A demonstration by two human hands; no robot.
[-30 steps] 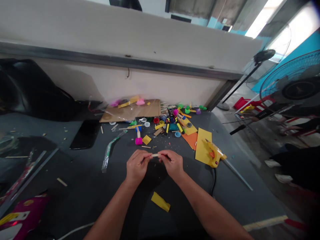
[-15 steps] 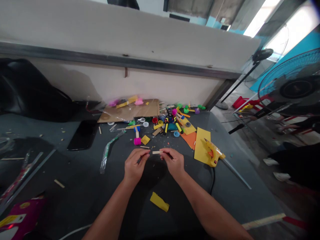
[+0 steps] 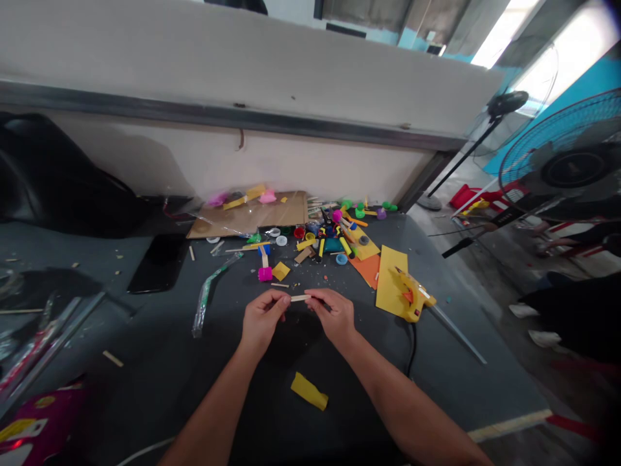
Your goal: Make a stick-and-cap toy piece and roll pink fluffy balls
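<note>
My left hand (image 3: 263, 321) and my right hand (image 3: 336, 317) hover over a dark grey table top (image 3: 160, 369), pinching a short pale wooden stick (image 3: 299, 298) between their fingertips. Part of each stick end is hidden by my fingers. Beyond my hands stand a magenta block on a stick (image 3: 264, 274) and a small yellow foam square (image 3: 280, 271). A yellow hot glue gun (image 3: 407, 295) lies on a yellow foam sheet (image 3: 389, 285) to the right. A folded yellow foam piece (image 3: 309, 391) lies nearer me, below my hands.
A heap of colourful craft parts (image 3: 325, 236) and a cardboard sheet (image 3: 247, 215) lie at the back. A black phone (image 3: 159, 263) and a clear sleeve (image 3: 206, 304) lie left. A black cord (image 3: 412, 349) runs down from the glue gun. A standing fan (image 3: 563, 158) is at right.
The wooden stick sits slightly further left between my fingers, and the whole scene has drifted a little with my head. Both hands still hold the stick.
</note>
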